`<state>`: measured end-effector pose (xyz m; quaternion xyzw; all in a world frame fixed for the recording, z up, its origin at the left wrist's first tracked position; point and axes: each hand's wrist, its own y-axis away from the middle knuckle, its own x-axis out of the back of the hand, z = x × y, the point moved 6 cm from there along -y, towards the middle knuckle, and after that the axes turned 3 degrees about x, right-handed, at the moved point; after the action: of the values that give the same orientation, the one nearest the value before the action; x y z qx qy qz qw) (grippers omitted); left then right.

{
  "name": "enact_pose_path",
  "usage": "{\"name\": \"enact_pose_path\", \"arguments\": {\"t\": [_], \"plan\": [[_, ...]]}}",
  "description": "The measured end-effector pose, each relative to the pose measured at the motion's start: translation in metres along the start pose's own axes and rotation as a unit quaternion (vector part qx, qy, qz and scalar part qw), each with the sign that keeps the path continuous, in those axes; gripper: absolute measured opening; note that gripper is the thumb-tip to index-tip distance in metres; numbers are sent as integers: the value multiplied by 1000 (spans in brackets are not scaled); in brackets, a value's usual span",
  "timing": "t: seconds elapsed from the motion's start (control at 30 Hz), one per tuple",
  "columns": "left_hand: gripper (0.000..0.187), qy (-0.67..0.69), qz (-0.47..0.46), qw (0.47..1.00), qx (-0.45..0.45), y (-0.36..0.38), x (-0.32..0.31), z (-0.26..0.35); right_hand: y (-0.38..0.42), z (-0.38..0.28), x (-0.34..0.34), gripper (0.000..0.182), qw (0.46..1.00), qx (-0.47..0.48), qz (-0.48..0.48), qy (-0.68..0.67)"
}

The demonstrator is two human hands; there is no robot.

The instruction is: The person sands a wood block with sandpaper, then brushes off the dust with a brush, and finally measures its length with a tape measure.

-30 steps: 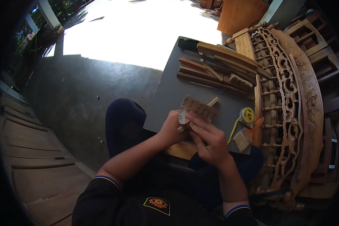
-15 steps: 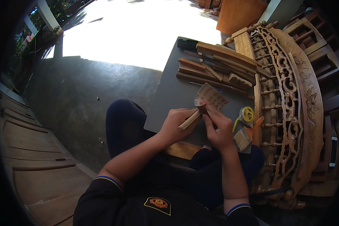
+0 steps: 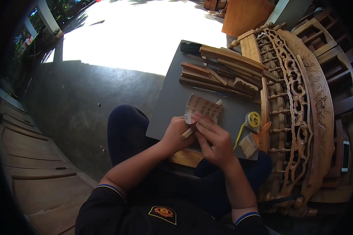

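Note:
A narrow strip of pale wood slants across my lap at the near edge of the grey board. My left hand is closed around its near part. My right hand pinches a sheet of sandpaper against the strip, its printed backing, marked 120, facing up. The sheet hides the middle of the strip, whose far tip shows past the paper's upper right corner. Fingers of both hands nearly meet at the sheet's lower edge.
On the grey board lie several wood pieces, a pen, a yellow tape measure and a brush. Carved wooden furniture stands along the right, with a phone on it. Wooden panels lie at left.
My right hand and the sandpaper have shifted left and slightly down. The sheet now lies flatter over the strip, and the strip's far tip has come into view.

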<state>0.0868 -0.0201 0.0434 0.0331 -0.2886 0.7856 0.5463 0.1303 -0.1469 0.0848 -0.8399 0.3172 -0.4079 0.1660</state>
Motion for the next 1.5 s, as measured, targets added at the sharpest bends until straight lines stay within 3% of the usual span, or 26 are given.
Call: {"name": "enact_pose_path", "arguments": {"t": [0.1, 0.2, 0.27, 0.3, 0.33, 0.47, 0.57, 0.6, 0.7, 0.77, 0.83, 0.9, 0.93, 1.03, 1.07, 1.17, 1.37, 1.5], "plan": [[14, 2, 5, 1000, -24, 7, 1, -2, 0, -22, -7, 27, 999, 31, -17, -18], [17, -11, -30, 999, 7, 2, -5, -14, 1, 23, 7, 28, 998, -58, 35, -15], [18, -11, -36, 997, 61, -3, -3, -4, 1, 26, 10, 27, 998, -57, 37, 9], [17, 10, -29, 999, 37, -1, -4, -5, 0, 26, 10, 27, 997, -56, 38, 20], [16, 30, -21, 999, 13, 3, -4, -10, 0, 10, 3, 26, 1000, 1, 11, 4], [12, 51, 46, 997, -17, 10, -2, -5, -3, -20, -7, 26, 996, 45, -31, -70], [15, -10, -24, 999, 30, 0, -2, -10, 1, 33, 8, 26, 997, -56, 18, -58], [13, 7, -8, 998, 56, -4, -2, -3, -1, 44, 15, 26, 992, -102, 47, -52], [17, 16, 3, 1000, 19, 1, 0, -9, 1, 20, 5, 25, 999, -30, 18, -22], [18, 26, 46, 998, -40, 8, -1, -13, -3, -10, -3, 25, 998, 13, -17, -64], [19, 28, 32, 998, -43, 11, 0, -15, -4, -22, -6, 25, 993, 42, -35, -102], [21, 27, -30, 999, 3, 5, -2, -19, 2, 12, 3, 25, 995, -53, -6, -87], [22, -10, -15, 999, 45, -2, 3, -2, 4, 32, 10, 26, 992, -97, 8, -75], [28, 41, -11, 998, 42, -4, -1, 5, 6, 61, 30, 28, 986, -144, 84, 26], [38, 53, -42, 997, 49, -3, -1, -2, 10, 60, 30, 29, 984, -150, 91, 31], [24, 55, -54, 996, 41, -3, 0, -5, 10, 42, 18, 28, 988, -128, 89, 22], [18, -20, -7, 1000, -12, -2, -1, 9, 9, 44, 20, 28, 987, -142, 72, 30], [18, 18, 20, 1000, -3, -4, 1, 12, 8, 66, 23, 28, 976, -191, 90, 49]]}}
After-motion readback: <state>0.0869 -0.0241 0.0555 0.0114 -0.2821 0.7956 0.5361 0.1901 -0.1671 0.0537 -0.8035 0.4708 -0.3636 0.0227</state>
